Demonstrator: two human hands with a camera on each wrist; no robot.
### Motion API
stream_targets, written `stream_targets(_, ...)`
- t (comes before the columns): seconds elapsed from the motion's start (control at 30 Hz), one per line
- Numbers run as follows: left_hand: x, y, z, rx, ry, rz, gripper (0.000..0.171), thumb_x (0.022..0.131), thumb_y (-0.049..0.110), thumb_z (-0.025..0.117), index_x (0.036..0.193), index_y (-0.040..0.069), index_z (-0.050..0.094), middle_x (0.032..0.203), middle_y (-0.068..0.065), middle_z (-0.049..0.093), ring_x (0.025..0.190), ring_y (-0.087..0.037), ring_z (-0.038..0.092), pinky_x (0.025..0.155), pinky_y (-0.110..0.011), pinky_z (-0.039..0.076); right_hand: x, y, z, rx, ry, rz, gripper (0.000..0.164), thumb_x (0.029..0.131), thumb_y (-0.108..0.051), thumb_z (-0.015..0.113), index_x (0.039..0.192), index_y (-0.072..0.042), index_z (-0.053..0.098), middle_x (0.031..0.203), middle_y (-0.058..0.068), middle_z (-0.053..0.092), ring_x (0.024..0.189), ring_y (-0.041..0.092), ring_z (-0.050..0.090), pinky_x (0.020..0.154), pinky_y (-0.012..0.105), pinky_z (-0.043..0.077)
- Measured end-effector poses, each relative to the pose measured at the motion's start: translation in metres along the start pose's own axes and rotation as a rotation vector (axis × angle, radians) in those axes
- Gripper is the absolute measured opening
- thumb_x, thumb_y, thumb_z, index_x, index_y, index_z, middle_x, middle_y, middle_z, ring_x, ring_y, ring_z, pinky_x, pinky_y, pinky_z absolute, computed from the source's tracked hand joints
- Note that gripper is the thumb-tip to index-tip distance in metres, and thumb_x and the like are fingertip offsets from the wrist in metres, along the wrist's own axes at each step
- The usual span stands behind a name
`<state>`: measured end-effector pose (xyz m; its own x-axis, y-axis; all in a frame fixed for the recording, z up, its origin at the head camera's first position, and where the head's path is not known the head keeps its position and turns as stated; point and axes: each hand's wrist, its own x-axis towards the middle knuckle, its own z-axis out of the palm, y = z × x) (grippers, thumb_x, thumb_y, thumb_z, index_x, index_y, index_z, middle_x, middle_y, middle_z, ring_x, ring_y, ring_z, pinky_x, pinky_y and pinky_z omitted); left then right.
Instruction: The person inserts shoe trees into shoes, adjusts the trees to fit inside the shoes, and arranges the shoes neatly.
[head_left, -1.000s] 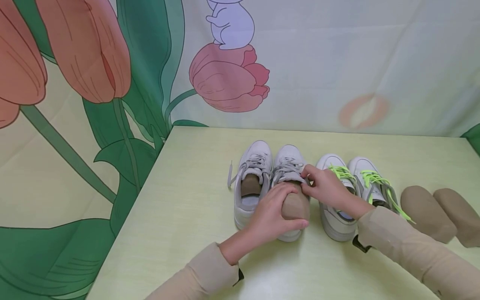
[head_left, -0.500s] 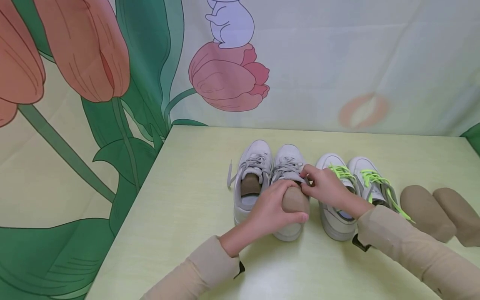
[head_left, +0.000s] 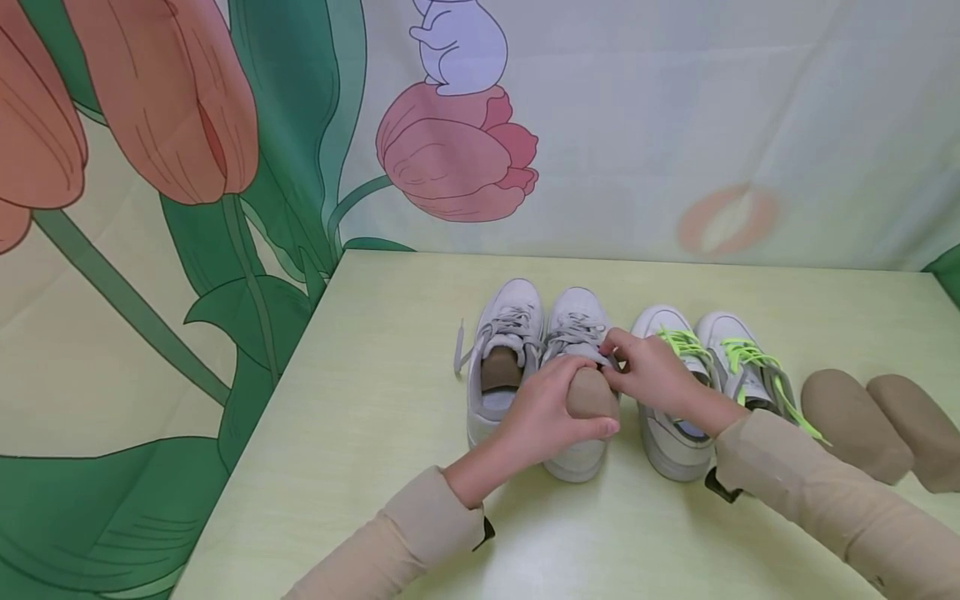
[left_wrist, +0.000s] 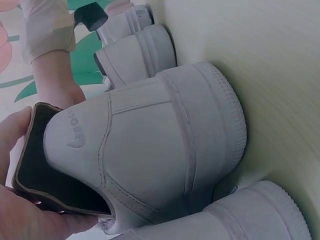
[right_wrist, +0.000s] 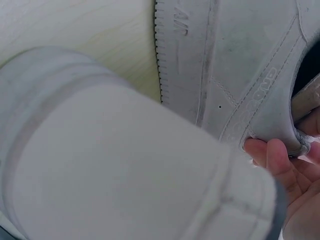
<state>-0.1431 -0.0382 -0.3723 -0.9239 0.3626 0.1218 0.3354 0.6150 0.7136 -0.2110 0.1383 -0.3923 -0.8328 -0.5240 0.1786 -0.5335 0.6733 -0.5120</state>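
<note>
and i see the left hand (head_left: pixel 538 410) gripping the brown insert (head_left: pixel 592 395), its long axis running near to far into the right grey-laced shoe (head_left: pixel 576 463), the right hand (head_left: pixel 649 372) pinching that shoe's right edge.

Head view downward; wrist views close, sharing shoe (left_wrist: pixel 145 130).

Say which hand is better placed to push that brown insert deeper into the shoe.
Probably the left hand: it grips the protruding brown insert, while the right hand holds the shoe by its opening.
</note>
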Motion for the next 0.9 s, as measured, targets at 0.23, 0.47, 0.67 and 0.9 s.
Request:
stream_targets(0.23,0.002,0.002,0.001,0.016,0.003,-0.025,0.061,0.068,0.039,0.072,0.119,0.014,0.048,0.120,0.005,0.051,0.106,-0.011,0.049,0.085,-0.028,0.042,0.000,-0.001,-0.001,-0.001,-0.004,0.006,0.010,0.078,-0.009,0.059,0.088,-0.007,0.054,0.060,-0.001,0.058,0.045,0.004,0.038,0.044,0.020,0.033)
stream_targets(0.47,-0.005,0.004,0.007,0.061,0.105,-0.054,0.066,0.069,0.047,0.069,0.122,0.015,0.045,0.122,0.005,0.049,0.106,-0.013,0.046,0.084,-0.031,0.041,0.002,-0.002,-0.001,0.032,-0.043,0.030,0.013,0.079,-0.009,0.060,0.090,-0.005,0.054,0.073,0.008,0.067,0.052,0.006,0.049,0.049,0.021,0.039)
stream_targets(0.67,-0.013,0.010,0.012,0.017,0.195,-0.120,0.072,0.072,0.046,0.067,0.129,0.012,0.038,0.129,-0.001,0.045,0.118,-0.019,0.041,0.095,-0.037,0.036,0.003,-0.003,-0.002,0.019,-0.044,0.035,0.014,0.078,-0.009,0.060,0.091,-0.005,0.053,0.077,0.012,0.067,0.054,0.008,0.051,0.050,0.022,0.041)
stream_targets(0.9,-0.015,0.012,0.015,-0.035,0.217,-0.147,0.073,0.072,0.043,0.067,0.131,0.012,0.035,0.134,-0.003,0.040,0.123,-0.021,0.037,0.099,-0.038,0.033,0.003,-0.002,-0.002,0.021,-0.045,0.043,0.015,0.079,-0.010,0.060,0.091,-0.005,0.054,0.078,0.012,0.067,0.055,0.008,0.051,0.051,0.023,0.041)
